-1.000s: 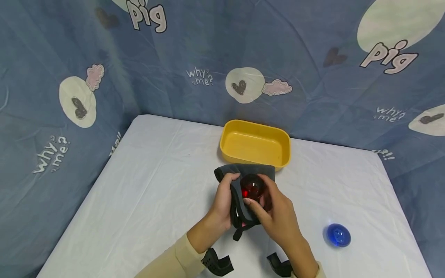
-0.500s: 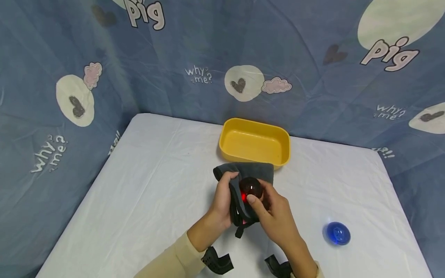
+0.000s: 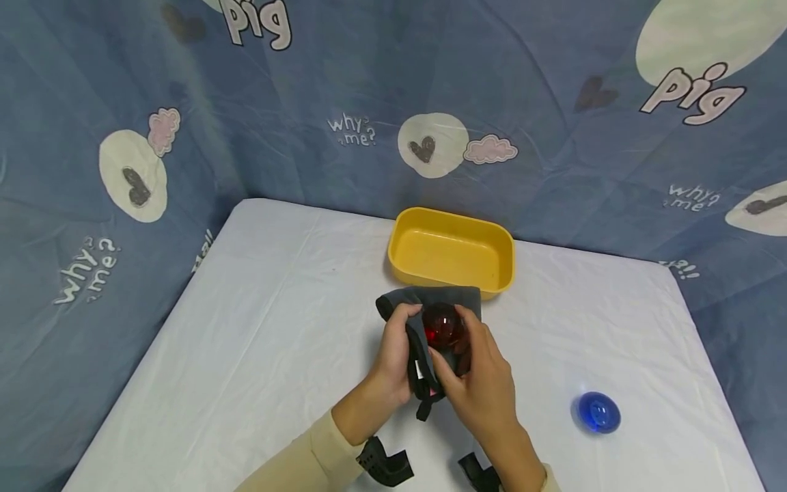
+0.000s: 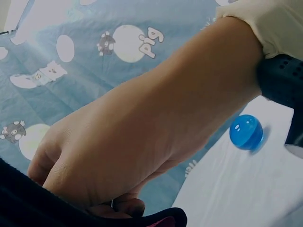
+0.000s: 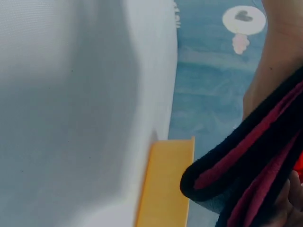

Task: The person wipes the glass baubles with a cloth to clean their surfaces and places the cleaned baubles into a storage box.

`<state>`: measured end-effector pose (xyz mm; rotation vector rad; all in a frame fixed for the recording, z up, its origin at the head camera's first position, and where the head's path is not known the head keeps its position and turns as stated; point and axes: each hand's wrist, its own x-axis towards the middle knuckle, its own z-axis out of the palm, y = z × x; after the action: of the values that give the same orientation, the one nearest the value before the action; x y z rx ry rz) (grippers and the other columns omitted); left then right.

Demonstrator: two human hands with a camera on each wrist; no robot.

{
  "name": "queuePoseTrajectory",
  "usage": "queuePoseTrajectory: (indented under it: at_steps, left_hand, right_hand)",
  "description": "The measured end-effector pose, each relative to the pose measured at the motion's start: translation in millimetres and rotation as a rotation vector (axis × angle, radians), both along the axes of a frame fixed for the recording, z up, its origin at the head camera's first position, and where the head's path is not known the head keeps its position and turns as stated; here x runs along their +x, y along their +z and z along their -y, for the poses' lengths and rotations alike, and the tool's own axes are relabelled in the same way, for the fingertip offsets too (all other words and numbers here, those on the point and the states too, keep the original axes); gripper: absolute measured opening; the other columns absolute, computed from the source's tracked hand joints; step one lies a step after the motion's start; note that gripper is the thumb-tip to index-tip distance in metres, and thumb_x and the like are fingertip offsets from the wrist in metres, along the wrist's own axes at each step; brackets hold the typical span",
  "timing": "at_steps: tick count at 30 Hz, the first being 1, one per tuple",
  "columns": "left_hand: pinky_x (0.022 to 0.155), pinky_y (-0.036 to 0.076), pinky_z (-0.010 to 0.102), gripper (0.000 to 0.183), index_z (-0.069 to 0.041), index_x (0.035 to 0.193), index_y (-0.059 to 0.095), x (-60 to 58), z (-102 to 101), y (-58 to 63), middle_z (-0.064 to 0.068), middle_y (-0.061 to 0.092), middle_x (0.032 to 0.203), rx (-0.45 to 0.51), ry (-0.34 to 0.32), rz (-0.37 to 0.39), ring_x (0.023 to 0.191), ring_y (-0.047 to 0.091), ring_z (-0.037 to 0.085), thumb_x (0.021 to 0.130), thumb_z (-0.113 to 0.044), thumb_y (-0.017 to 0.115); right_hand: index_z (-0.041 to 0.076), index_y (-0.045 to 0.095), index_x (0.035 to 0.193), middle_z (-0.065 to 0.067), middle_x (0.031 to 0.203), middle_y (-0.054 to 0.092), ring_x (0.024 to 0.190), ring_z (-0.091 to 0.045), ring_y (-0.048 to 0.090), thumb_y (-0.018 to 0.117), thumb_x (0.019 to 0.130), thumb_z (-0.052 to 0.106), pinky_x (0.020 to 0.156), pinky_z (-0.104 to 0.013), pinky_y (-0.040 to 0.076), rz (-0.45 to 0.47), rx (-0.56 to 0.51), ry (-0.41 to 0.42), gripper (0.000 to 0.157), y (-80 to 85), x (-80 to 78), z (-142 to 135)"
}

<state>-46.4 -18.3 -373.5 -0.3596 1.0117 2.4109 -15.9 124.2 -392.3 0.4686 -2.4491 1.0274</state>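
In the head view my left hand (image 3: 392,355) grips a folded dark grey cloth (image 3: 402,298) by its left side, thumb on top. My right hand (image 3: 486,376) holds a clear red ball (image 3: 441,322) against the cloth, fingers curled round its right side. The thumb lies below the ball. Part of the ball is hidden behind these fingers. A dark cloth edge (image 4: 19,191) crosses the right hand's fingers in the left wrist view. From the right wrist, the folds of the cloth (image 5: 236,161) show a pink lining, with a bit of red at the right border.
A yellow rectangular tray (image 3: 451,216) stands at the back of the white-covered table (image 3: 295,307), just beyond the cloth. To the right of my hands lies a clear blue ball (image 3: 599,413). A blue printed curtain (image 3: 295,164) rises behind the table.
The right hand dips with the red ball and lifts again, its grip and thumb shifting lower and left around the ball. The left hand and cloth stay nearly in place.
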Motion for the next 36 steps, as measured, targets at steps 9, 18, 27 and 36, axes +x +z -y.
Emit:
queuePoseTrajectory:
  at_steps: [9,18,27,36]
  left_hand:
    - [0.093,0.048,0.029,0.056,-0.004,0.140,0.045,2.7,-1,-1.6,0.006,0.053,0.118,-0.020,-0.032,0.039,0.102,0.056,0.016,0.100,-0.043,0.039]
    - [0.090,0.050,0.031,0.047,-0.007,0.129,0.049,3.2,-6,-4.3,0.003,0.058,0.109,-0.027,-0.049,0.040,0.099,0.060,0.015,0.099,-0.043,0.040]
    - [0.098,0.045,0.032,0.056,-0.006,0.142,0.044,1.7,-6,-3.9,0.006,0.054,0.123,0.004,-0.044,0.032,0.109,0.055,0.017,0.100,-0.043,0.040]
    - [0.092,0.048,0.031,0.057,-0.006,0.142,0.043,-2.1,1,-5.0,0.008,0.052,0.126,-0.018,-0.004,0.061,0.107,0.057,0.018,0.099,-0.043,0.040]
  right_hand:
    - [0.002,0.058,0.129,0.007,0.074,0.046,0.061,-0.006,0.042,0.085,0.089,0.021,0.050,-0.022,0.038,0.057,-0.023,0.024,0.052,0.4,-6.0,-3]
    - [0.002,0.065,0.096,0.004,0.062,0.051,0.054,-0.010,0.049,0.065,0.104,0.037,0.048,-0.027,0.041,0.183,0.055,-0.144,0.036,3.5,-3.1,0]
    - [0.000,0.059,0.118,-0.006,0.081,0.059,0.064,-0.016,0.055,0.064,0.102,0.051,0.054,-0.034,0.050,0.136,0.098,-0.159,0.053,8.1,1.0,-4]
    - [0.012,0.049,0.153,-0.011,0.099,0.055,0.065,-0.010,0.045,0.061,0.103,0.047,0.049,-0.024,0.041,-0.049,0.166,-0.048,0.062,-1.4,10.6,-3]
